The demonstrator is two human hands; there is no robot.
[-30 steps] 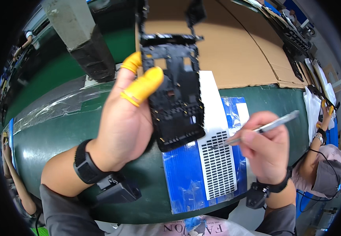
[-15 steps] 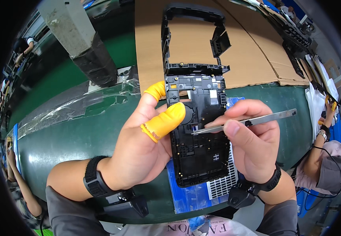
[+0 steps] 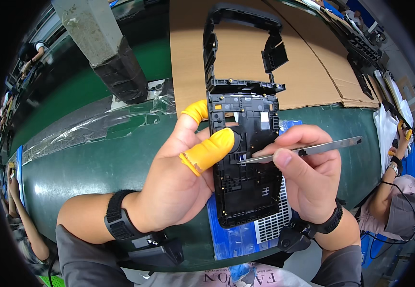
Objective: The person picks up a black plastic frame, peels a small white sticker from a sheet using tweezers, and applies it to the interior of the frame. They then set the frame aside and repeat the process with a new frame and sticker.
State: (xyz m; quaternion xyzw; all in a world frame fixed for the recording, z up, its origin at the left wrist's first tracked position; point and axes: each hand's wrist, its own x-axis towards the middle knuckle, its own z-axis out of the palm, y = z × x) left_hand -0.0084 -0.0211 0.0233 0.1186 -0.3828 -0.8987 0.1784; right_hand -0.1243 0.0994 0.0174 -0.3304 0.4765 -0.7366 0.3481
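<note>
My left hand (image 3: pixel 183 167), with yellow finger cots on the thumb and a finger, grips the left edge of a black plastic device housing (image 3: pixel 250 191). The housing stands tilted toward me, with an open frame at its top and small brass inserts across its inner face. Between the thumb and fingers of my right hand (image 3: pixel 308 167) is a pair of metal tweezers (image 3: pixel 332 145). Their tips point left and lie over the middle of the housing, close to my left thumb. Whether the tips pinch anything is too small to tell.
Below the housing, a blue pad (image 3: pixel 236 241) with a white slotted sheet (image 3: pixel 269 229) lies on the green table (image 3: pixel 97 177). Flat cardboard (image 3: pixel 322 81) covers the far side. A grey post (image 3: pixel 92 38) rises at the far left. Other people sit at both sides.
The housing and both my hands have shifted slightly to the right in the view. The tweezers stay over the same area of the housing.
</note>
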